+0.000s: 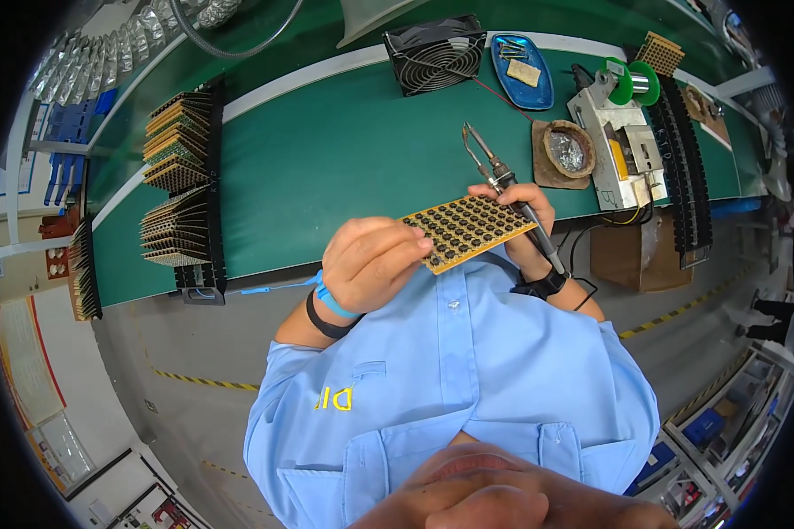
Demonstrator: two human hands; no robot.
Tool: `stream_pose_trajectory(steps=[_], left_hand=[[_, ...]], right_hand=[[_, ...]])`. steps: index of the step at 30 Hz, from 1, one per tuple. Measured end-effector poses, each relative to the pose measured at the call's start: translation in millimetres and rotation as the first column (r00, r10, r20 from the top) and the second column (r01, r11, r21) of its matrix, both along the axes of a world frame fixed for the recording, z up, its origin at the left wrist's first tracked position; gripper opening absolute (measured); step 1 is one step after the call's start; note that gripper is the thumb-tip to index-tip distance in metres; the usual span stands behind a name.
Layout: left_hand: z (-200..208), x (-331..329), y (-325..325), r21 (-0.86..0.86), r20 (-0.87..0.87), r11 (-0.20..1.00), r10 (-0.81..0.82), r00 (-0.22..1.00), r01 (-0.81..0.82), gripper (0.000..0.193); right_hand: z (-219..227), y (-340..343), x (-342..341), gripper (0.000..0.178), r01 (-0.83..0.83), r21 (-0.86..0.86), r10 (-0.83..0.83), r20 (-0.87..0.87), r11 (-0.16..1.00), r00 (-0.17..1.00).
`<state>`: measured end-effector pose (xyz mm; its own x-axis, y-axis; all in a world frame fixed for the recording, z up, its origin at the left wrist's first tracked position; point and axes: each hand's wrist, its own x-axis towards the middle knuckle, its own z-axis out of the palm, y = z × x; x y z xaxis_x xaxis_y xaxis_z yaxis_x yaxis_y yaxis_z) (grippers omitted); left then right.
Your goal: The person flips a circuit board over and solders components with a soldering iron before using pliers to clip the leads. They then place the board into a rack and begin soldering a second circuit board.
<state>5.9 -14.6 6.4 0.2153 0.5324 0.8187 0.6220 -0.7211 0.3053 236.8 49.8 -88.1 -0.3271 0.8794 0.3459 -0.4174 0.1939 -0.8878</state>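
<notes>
A yellow circuit board panel, set with rows of small round black parts, is held tilted in front of my chest, over the bench's near edge. My left hand, wearing a blue wrist strap, grips its left end with bent fingers on the upper face. At the panel's right end, my right hand closes round a soldering iron and also touches the panel's edge. The iron points up and away, its bare metal tip beside a second thin metal piece, both apart from the panel. Part of the right-hand grip is hidden behind the panel.
On the green bench, a black rack of boards stands left. A fan and blue tray lie at the back. Rightward are a round dish, a white soldering machine with a green solder spool, and another rack.
</notes>
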Motion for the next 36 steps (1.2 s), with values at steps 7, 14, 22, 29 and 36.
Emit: stream_pose_trajectory(steps=[7,14,22,29,36], left_hand=[[10,0,4,0.004,-0.122,0.996,-0.092,0.988,0.094,0.03],[7,11,13,-0.035,-0.072,0.99,-0.137,0.988,0.134,0.034],[-6,21,24,-0.131,0.109,0.972,-0.18,0.978,0.193,0.037],[-6,23,28,-0.145,0.101,0.957,-0.238,0.966,0.251,0.033],[-2,23,29,-0.126,0.072,0.951,-0.274,0.959,0.281,0.033]], right_hand=[[2,2,0,0.018,0.015,-0.037,-0.016,-0.043,0.999,0.999],[0,6,1,0.022,-0.087,-0.118,0.057,-0.236,0.989,0.97],[1,11,5,0.026,-0.165,-0.155,0.108,-0.326,0.974,0.939],[6,10,5,0.027,-0.203,-0.256,0.097,-0.372,0.945,0.923],[6,7,4,0.027,-0.211,-0.275,0.089,-0.398,0.938,0.913]])
